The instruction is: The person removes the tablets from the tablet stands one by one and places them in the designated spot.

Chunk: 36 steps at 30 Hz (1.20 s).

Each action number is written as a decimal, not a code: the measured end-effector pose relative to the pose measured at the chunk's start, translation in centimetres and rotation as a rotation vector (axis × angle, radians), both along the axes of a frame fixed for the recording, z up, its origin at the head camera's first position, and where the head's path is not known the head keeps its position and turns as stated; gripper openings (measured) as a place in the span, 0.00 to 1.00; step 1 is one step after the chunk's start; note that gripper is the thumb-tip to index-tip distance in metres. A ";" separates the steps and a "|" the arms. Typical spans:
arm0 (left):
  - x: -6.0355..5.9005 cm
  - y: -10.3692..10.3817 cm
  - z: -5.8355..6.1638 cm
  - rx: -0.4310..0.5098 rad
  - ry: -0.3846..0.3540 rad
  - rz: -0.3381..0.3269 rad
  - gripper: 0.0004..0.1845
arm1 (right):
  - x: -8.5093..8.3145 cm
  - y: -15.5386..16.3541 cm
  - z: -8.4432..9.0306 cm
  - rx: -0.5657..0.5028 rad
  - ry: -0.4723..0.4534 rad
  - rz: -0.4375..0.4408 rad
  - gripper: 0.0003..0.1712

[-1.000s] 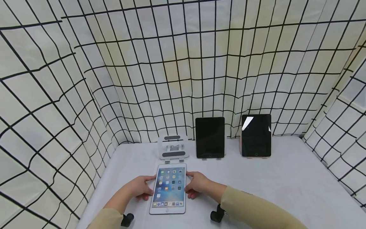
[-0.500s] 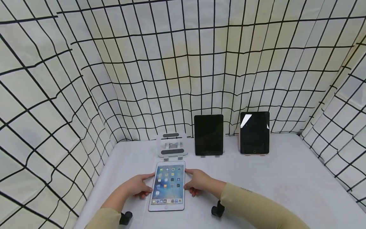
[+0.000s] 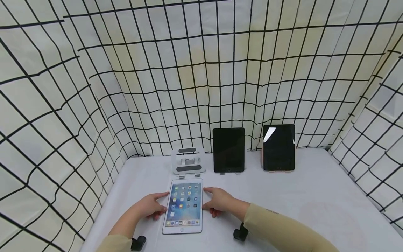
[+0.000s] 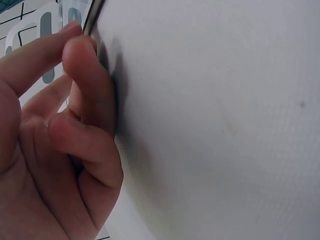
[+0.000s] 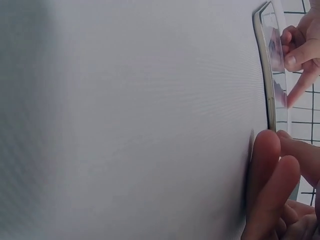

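A white tablet (image 3: 183,206) with its home screen lit lies flat on the table in the head view. Along its left edge is my left hand (image 3: 151,205), thumb tip at the side and index finger stretched toward the upper edge. My right hand (image 3: 219,201) mirrors this on the right side, its fingertips at or very near the edge. In the left wrist view the other fingers of the left hand (image 4: 75,125) are loosely bent. The right wrist view shows the tablet's thin side (image 5: 266,75) by the right hand's fingertips (image 5: 265,150). Contact is hard to tell.
Just behind the tablet stands a white tablet stand (image 3: 188,168) with grey pads. Two dark-screened tablets, one black (image 3: 228,149) and one with a pinkish edge (image 3: 278,147), lean upright to its right. A white cloth (image 3: 289,203) covers the table; gridded curtains (image 3: 189,80) surround it.
The tablet stays flat in place. The fingertips of both hands have eased slightly outward from its edges. The head view has shifted a little.
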<state>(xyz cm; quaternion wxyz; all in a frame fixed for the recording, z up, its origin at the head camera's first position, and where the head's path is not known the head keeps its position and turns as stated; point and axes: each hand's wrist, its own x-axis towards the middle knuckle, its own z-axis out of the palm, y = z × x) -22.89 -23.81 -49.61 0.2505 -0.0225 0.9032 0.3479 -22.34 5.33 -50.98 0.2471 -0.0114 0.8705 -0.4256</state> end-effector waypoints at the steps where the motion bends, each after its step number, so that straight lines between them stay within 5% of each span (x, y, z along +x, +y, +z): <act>1: 0.0 0.0 0.0 0.002 0.016 0.005 0.35 | 0.0 0.1 0.0 0.003 0.005 -0.001 0.43; 15: 0.1 2.2 0.3 0.018 0.175 0.066 0.25 | 0.3 1.5 0.7 0.013 0.104 -0.002 0.38; 29: -0.2 5.7 -0.4 0.060 0.282 0.025 0.19 | -0.1 4.5 1.3 -0.020 0.143 -0.032 0.32; 36: -0.3 7.7 -0.8 0.167 0.297 0.014 0.21 | -0.1 7.1 1.7 -0.035 0.164 -0.053 0.29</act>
